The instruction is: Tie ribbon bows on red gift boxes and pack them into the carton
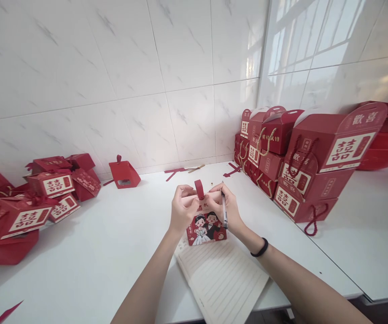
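Note:
Both hands grip a small red gift box (200, 235) by its top edge, over the far end of a lined notebook (225, 281). A cartoon bride and groom are printed on its front, and a red ribbon loop (198, 189) rises from its top. My left hand (183, 209) closes on the box's left upper edge, thumb near the loop. On the right upper edge sits my right hand (229, 207), its thumb also by the loop. A pen (225, 210) is tucked along the fingers of that hand. The box's back is hidden.
Stacked red gift boxes (315, 157) stand at right against the wall, a red basin (379, 153) behind them. More red boxes (55, 184) pile up at left. One red box (124, 174) stands alone near the wall. Ribbon scraps (175, 171) lie at the back.

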The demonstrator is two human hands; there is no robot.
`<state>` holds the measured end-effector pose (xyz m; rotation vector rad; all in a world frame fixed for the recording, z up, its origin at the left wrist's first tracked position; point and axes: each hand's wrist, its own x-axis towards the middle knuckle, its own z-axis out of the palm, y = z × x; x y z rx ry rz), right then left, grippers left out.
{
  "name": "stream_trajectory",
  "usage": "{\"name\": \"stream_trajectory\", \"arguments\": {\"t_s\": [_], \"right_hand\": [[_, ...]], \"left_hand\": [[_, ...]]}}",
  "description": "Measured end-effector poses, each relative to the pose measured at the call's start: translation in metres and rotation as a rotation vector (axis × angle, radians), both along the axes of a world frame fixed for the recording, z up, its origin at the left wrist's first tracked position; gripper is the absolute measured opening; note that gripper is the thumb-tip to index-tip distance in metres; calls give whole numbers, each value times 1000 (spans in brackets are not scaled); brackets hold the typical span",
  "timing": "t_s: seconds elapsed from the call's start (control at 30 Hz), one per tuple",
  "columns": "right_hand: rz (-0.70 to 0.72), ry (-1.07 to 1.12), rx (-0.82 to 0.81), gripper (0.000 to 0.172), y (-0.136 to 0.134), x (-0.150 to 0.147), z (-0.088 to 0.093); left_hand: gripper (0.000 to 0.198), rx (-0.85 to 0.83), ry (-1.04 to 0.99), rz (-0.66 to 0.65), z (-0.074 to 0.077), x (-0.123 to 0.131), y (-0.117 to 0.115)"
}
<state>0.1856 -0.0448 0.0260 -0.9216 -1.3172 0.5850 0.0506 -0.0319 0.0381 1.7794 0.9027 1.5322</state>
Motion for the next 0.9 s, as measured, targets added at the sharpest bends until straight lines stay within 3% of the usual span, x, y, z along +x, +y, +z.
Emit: {"name": "stream_trajectory", "arguments": {"t_s": [0.3,0.67,0.9], "right_hand": [[-21,-2,17,20,-3,-1,2],[-14,3,16,20,0,0,1],[1,40,40,22,-1,-3,3]], "left_hand": [[26,-13,8,-11,-2,0,0],[18,19,26,24,-2,0,1],[28,15,-33,14,-1,0,0]]}}
